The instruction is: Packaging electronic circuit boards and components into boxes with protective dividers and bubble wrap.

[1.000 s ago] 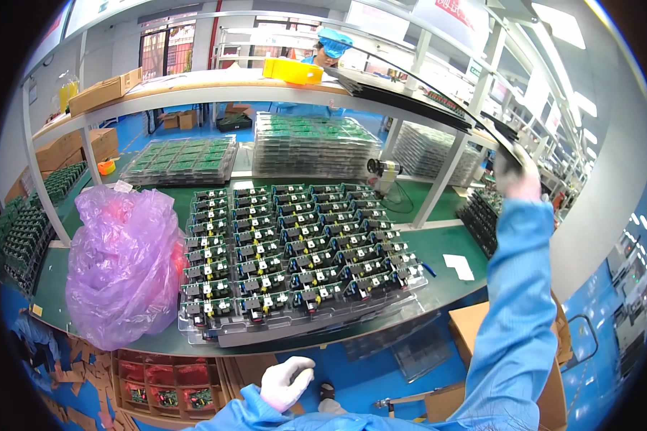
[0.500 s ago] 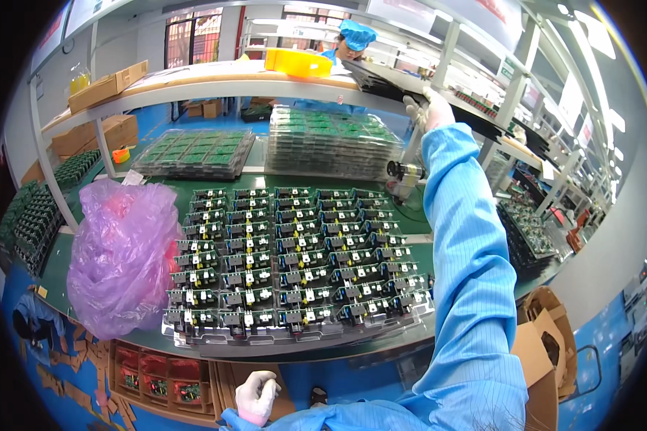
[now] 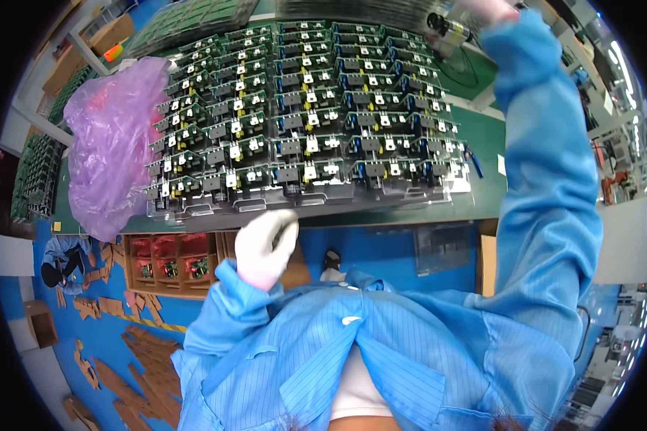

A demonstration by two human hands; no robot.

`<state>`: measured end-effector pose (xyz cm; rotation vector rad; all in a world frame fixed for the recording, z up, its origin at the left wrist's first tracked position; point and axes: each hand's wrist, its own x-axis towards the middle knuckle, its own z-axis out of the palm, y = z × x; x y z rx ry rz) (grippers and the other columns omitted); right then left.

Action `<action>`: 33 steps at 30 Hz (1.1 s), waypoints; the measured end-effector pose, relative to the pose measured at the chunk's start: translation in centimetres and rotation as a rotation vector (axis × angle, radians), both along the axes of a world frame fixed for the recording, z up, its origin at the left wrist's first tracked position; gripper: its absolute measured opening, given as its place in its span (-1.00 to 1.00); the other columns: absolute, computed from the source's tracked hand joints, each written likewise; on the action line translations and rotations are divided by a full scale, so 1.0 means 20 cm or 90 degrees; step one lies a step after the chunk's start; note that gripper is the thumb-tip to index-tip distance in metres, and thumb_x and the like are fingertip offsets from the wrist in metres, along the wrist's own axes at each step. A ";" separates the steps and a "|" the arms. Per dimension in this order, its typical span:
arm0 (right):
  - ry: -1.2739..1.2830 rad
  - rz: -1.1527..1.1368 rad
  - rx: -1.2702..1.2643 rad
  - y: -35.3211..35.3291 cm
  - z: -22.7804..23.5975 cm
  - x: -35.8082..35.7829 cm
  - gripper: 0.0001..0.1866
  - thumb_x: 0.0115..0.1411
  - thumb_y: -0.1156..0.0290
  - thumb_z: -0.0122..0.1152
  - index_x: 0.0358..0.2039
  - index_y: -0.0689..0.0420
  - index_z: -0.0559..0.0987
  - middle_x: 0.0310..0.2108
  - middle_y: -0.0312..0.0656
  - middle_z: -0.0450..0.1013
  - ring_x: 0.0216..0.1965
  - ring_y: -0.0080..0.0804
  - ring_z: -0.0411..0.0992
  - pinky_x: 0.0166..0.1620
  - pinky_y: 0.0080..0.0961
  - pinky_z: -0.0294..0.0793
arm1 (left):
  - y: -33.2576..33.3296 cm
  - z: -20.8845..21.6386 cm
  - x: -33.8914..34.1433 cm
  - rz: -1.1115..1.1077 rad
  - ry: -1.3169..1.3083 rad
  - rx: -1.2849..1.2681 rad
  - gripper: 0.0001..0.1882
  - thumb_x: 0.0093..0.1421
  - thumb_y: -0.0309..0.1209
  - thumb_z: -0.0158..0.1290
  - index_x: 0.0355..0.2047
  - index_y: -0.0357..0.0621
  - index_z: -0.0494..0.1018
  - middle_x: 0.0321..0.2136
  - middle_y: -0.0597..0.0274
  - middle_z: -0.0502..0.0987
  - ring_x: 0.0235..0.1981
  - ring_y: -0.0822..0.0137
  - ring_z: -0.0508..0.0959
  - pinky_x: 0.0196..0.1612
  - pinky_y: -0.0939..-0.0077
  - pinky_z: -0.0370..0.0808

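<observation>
My left hand (image 3: 264, 248), in a white glove, is just in front of the near edge of a tray (image 3: 316, 195). Its fingers curl round toward the thumb, and I see nothing in them. Rows of green circuit boards (image 3: 310, 144) with black, white and yellow parts stand in the tray. At the top edge, far to the right, my right hand (image 3: 490, 10) is cut off and blurred, so its fingers are hidden. Beneath it stands a dark cylindrical device (image 3: 449, 27) with a cable.
A crumpled purple plastic bag (image 3: 115, 144) lies left of the tray. Stacked clear trays (image 3: 352, 8) stand behind it. A blue pen-like object (image 3: 474, 161) lies on the green table (image 3: 482, 133) at right. Below the table is a divided cardboard box (image 3: 169, 287); a person (image 3: 65, 258) crouches nearby.
The view has tipped downward, so the tray sits higher in the picture. My left hand has come up closer to the tray's near edge. My right hand has gone mostly past the top edge.
</observation>
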<state>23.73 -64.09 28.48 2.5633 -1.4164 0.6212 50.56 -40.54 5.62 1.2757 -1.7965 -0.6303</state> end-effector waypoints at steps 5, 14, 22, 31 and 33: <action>0.175 0.130 0.155 0.50 -0.69 -0.04 -0.67 0.02 0.19 -0.01 -0.64 0.22 0.47 -0.68 -0.20 0.37 -0.69 -0.31 0.28 -0.51 -0.42 0.32 | -0.20 0.04 -0.13 -0.029 -0.053 -0.239 -0.86 -0.10 -0.52 0.02 -0.45 -0.17 0.43 -0.57 0.27 0.42 -0.60 0.32 0.40 -0.50 0.52 0.34; -0.285 -0.530 0.138 1.02 -1.14 -0.21 -0.73 -0.08 0.29 0.16 -0.42 0.23 0.49 -0.58 -0.16 0.45 -0.60 -0.37 0.38 -0.48 -0.52 0.37 | -0.43 -0.04 -0.50 -0.405 -0.540 -0.602 -0.90 -0.02 -0.43 -0.11 -0.50 -0.15 0.37 -0.49 0.15 0.36 -0.50 0.29 0.29 -0.47 0.50 0.27; -0.447 -0.581 -0.006 0.99 -1.40 -0.11 -0.65 -0.11 0.35 0.22 -0.28 0.18 0.42 -0.45 -0.16 0.45 -0.50 -0.38 0.42 -0.38 -0.53 0.41 | -0.53 -0.13 -0.60 -0.512 -0.678 -0.699 -0.91 -0.04 -0.44 -0.11 -0.54 -0.18 0.37 -0.50 0.08 0.34 -0.52 0.24 0.30 -0.52 0.46 0.25; -0.477 -0.554 -0.267 0.97 -1.47 -0.08 -0.64 -0.13 0.44 0.25 -0.28 0.21 0.41 -0.47 -0.18 0.44 -0.49 -0.43 0.39 -0.37 -0.62 0.40 | -0.44 -0.03 -0.55 -0.405 -0.587 -0.797 -0.92 -0.04 -0.43 -0.10 -0.54 -0.15 0.34 -0.48 0.08 0.34 -0.54 0.24 0.31 -0.55 0.46 0.28; -0.593 -0.534 -0.301 1.02 -1.37 -0.03 -0.65 -0.12 0.47 0.24 -0.27 0.22 0.41 -0.44 -0.18 0.43 -0.47 -0.46 0.38 -0.36 -0.62 0.39 | -0.39 0.03 -0.53 -0.379 -0.543 -0.789 -0.91 -0.04 -0.44 -0.10 -0.55 -0.18 0.36 -0.48 0.06 0.34 -0.57 0.22 0.32 -0.59 0.41 0.31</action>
